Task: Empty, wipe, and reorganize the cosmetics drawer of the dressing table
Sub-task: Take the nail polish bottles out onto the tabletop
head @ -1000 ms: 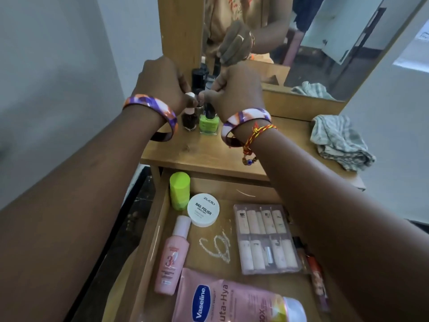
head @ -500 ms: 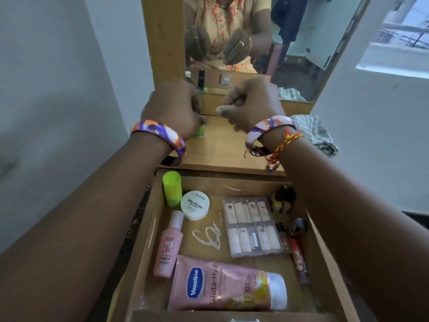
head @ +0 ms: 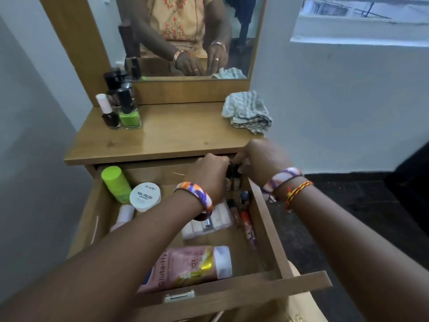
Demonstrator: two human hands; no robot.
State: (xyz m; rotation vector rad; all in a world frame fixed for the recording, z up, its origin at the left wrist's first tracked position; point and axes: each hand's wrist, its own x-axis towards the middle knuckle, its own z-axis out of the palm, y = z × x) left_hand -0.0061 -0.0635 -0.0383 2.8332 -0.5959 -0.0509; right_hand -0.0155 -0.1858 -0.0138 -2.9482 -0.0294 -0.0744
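Note:
The wooden drawer [head: 267, 225] stands pulled out under the dressing table top [head: 176, 133]. My left hand [head: 209, 174] and my right hand [head: 263, 159] meet in its far right corner. Each is closed around the black cap of one of two small beige bottles [head: 232, 182]. Also in the drawer are a green bottle [head: 115, 182], a white nail polish jar [head: 145, 196], a pink bottle [head: 125, 214], a clear pack of tubes [head: 214, 225], slim lip tubes [head: 246, 220] and a pink Gluta-Hya tube [head: 192, 266].
Several nail polish bottles, one green [head: 129, 117] and one dark [head: 109, 116], stand at the top's back left. A striped cloth [head: 247, 112] lies crumpled at its back right. The mirror [head: 185, 36] rises behind. White walls flank the table and dark floor lies to the right.
Both hands left the nail polish bottles at the back left of the top and came down into the drawer's far right corner, closing on two small bottles there.

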